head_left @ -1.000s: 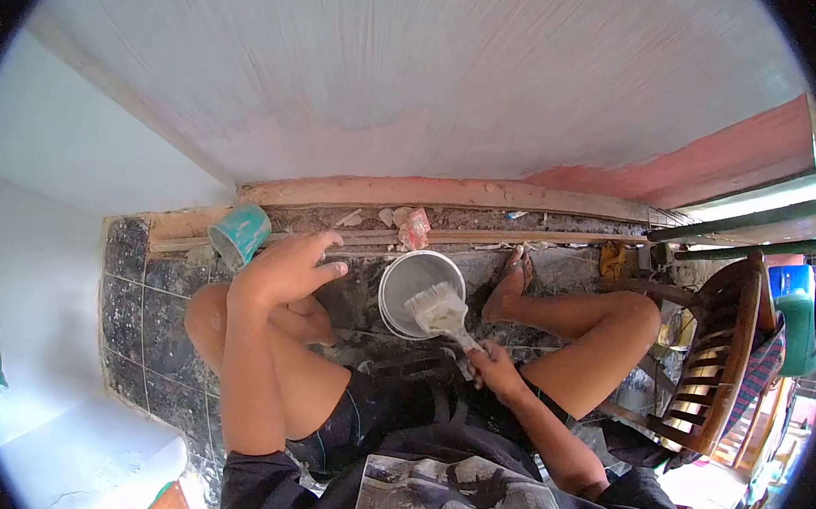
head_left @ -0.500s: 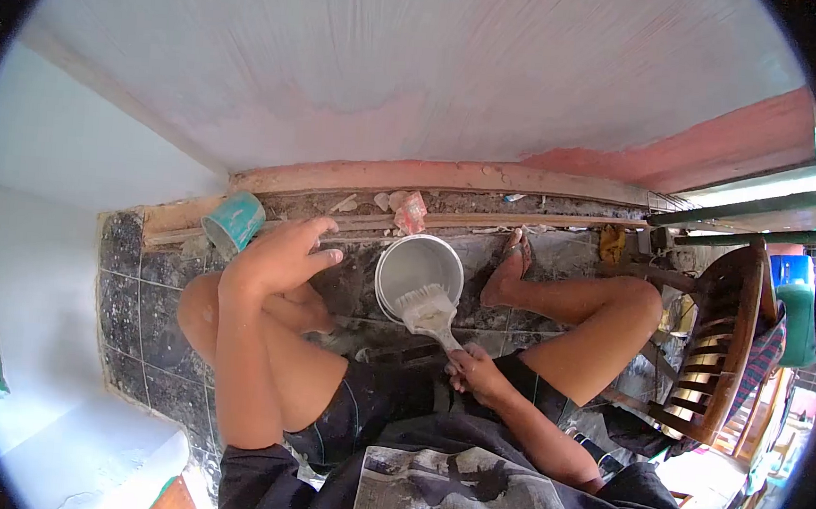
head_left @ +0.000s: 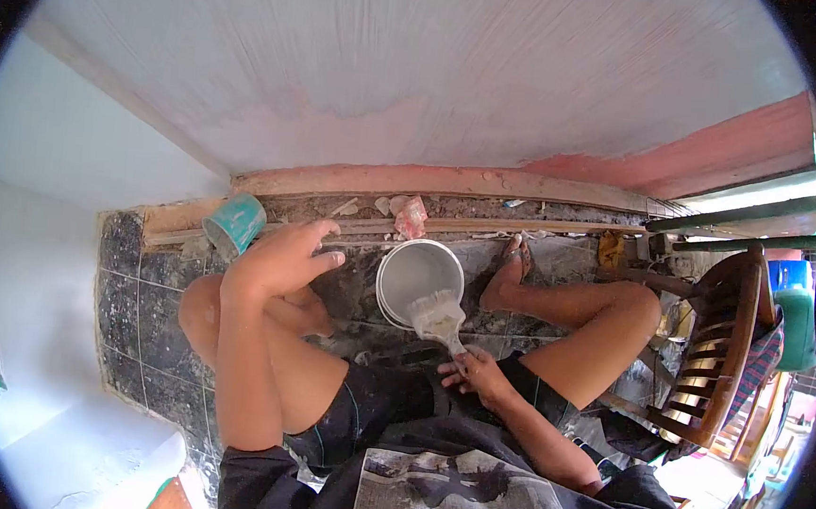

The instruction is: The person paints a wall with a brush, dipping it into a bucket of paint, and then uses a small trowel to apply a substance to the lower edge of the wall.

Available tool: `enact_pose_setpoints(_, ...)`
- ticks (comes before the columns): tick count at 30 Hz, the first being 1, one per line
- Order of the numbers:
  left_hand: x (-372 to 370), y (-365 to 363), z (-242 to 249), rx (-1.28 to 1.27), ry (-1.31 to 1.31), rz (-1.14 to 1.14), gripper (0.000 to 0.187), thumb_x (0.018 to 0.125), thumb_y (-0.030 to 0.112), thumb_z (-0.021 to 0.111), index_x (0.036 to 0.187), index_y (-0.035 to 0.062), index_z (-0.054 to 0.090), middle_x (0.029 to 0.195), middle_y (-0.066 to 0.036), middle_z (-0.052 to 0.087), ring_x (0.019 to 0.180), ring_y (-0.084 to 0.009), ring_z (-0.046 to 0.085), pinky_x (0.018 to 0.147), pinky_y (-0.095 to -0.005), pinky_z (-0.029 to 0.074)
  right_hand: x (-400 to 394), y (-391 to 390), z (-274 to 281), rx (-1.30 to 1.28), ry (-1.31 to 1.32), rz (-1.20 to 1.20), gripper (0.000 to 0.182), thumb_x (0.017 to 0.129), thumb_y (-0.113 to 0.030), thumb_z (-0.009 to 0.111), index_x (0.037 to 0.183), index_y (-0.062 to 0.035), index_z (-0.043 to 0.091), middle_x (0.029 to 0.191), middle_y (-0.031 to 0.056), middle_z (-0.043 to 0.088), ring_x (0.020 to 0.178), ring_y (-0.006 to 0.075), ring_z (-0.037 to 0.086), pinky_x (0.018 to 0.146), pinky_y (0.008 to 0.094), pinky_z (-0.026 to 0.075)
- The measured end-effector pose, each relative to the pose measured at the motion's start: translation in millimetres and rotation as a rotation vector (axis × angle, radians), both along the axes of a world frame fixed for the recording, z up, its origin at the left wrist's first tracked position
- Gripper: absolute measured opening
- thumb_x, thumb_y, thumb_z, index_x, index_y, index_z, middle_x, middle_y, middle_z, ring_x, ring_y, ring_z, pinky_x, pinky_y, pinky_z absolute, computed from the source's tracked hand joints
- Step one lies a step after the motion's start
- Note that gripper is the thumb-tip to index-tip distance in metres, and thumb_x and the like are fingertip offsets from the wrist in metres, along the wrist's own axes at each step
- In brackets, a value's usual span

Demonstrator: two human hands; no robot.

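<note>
My right hand [head_left: 476,373] is closed around the handle of a wide, whitish paintbrush [head_left: 438,317]. The bristles point up and lie over the lower right rim of a white bucket [head_left: 392,303], which has pale liquid inside. My left hand [head_left: 308,259] is raised over my left knee, left of the bucket, with fingers apart and nothing in it. Just left of that hand, a teal pail [head_left: 235,223] lies tilted on the floor. A red and white crumpled packet [head_left: 411,217] sits behind the bucket.
A partly painted wall [head_left: 345,70] rises in front, with pink patches low down. Wooden strips [head_left: 486,224] and debris run along its base. To the right stands a slatted wooden chair [head_left: 703,360], with a green container [head_left: 797,329] beyond it. Dark tiles [head_left: 168,309] lie at the left.
The brush in my right hand has shifted slightly right and down, toward the bucket's lower right rim. My left hand has stayed nearly still.
</note>
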State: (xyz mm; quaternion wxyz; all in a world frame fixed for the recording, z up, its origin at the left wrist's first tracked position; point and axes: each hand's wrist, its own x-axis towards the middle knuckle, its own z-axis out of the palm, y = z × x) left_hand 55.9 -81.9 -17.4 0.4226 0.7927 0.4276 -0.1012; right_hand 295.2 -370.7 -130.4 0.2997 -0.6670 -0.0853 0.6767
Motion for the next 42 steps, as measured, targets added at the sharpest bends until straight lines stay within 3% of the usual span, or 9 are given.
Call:
enact_pose_setpoints(4,-4.9,-1.0,-8.0,0.056,-0.032,-0.011,0.045,0.088,0.032,0.06,0.123,0.0044,0.053,0.113,-0.022,0.061,0.105,-0.0358,0.058,0.09,-0.0432,0.045,-8.7,2.4,15.7,0.06,-0.065,-0.059,0.026,0.096,-0.024,0.043,0.104,0.0002,0.045,0.092,0.0143,0.065,0.065,0.0163,0.06,0.046,0.0257,0.042)
enact_pose_setpoints(10,-2.4,-0.5,-5.6,0.043,-0.012,-0.02,0.045,0.088,0.032,0.059,0.123,0.0041,0.053,0.114,-0.021,0.061,0.107,-0.0363,0.057,0.091,-0.0437,0.045,0.9,-3.2,-19.9,-0.048,0.173,-0.15,0.018,0.094,-0.024,0.045,0.098,-0.0069,0.045,0.074,0.0055,0.055,0.049,0.0108,0.043,0.043,0.0222,0.035)
enact_pose_setpoints(16,-2.4,-1.5,-3.3,0.029,-0.019,-0.023,0.046,0.088,0.033,0.059,0.123,0.0047,0.052,0.112,-0.022,0.061,0.105,-0.0371,0.057,0.09,-0.044,0.045,0.2,2.4,-17.6,-0.044,0.112,-0.147,0.021,0.096,-0.026,0.042,0.098,-0.0051,0.043,0.069,0.0071,0.054,0.045,0.0145,0.047,0.039,0.0277,0.034)
enact_pose_setpoints(19,-3.7,-0.3,-4.2,0.04,-0.014,-0.027,0.046,0.088,0.033,0.059,0.124,0.0048,0.052,0.112,-0.023,0.061,0.104,-0.0372,0.058,0.09,-0.044,0.045,-5.2,0.5,-11.5,-0.017,-0.126,0.019,0.02,0.096,-0.026,0.042,0.099,-0.0055,0.046,0.07,0.008,0.057,0.044,0.0136,0.047,0.039,0.0263,0.036)
enact_pose_setpoints(22,-7.4,-1.2,-11.2,0.051,-0.021,-0.027,0.046,0.088,0.033,0.059,0.124,0.0052,0.052,0.112,-0.022,0.061,0.105,-0.0368,0.057,0.091,-0.0439,0.044,-5.7,9.5,-3.1,-0.081,-0.012,-0.078,0.022,0.096,-0.026,0.043,0.098,-0.0048,0.046,0.07,0.0094,0.059,0.042,0.0146,0.047,0.039,0.0275,0.037)
enact_pose_setpoints(25,-3.0,-0.6,-5.8,0.04,-0.018,-0.023,0.046,0.088,0.033,0.059,0.124,0.0056,0.052,0.114,-0.021,0.06,0.107,-0.0364,0.056,0.092,-0.0437,0.043,-2.6,-4.8,-19.5,0.015,-0.184,0.111,0.025,0.097,-0.028,0.04,0.095,-0.0036,0.046,0.071,0.0085,0.059,0.044,0.0156,0.05,0.04,0.0289,0.038)
enact_pose_setpoints(31,-3.4,0.7,-6.7,0.038,0.002,-0.026,0.047,0.088,0.034,0.059,0.126,0.0065,0.051,0.117,-0.021,0.059,0.11,-0.0358,0.055,0.094,-0.0436,0.042,-1.5,0.2,-17.5,-0.05,-0.044,-0.032,0.025,0.095,-0.031,0.043,0.095,-0.0059,0.047,0.066,0.0059,0.051,0.041,0.0135,0.04,0.038,0.0279,0.031)
enact_pose_setpoints(40,-7.5,-1.2,-9.6,0.023,0.0,-0.021,0.046,0.089,0.034,0.059,0.125,0.0063,0.051,0.117,-0.021,0.059,0.111,-0.036,0.055,0.094,-0.044,0.043,-2.0,-4.3,-16.3,-0.008,-0.044,-0.014,0.023,0.095,-0.029,0.043,0.096,-0.0059,0.047,0.066,0.0059,0.051,0.043,0.0139,0.042,0.038,0.0287,0.031)
enact_pose_setpoints(42,-5.7,0.6,-9.0,0.02,0.02,-0.028,0.047,0.089,0.034,0.059,0.125,0.0062,0.051,0.117,-0.021,0.06,0.111,-0.0359,0.055,0.093,-0.0441,0.043,4.3,-1.8,-22.6,-0.074,0.091,-0.078,0.023,0.096,-0.029,0.043,0.096,-0.0064,0.047,0.066,0.0056,0.051,0.043,0.0137,0.041,0.038,0.0282,0.031)
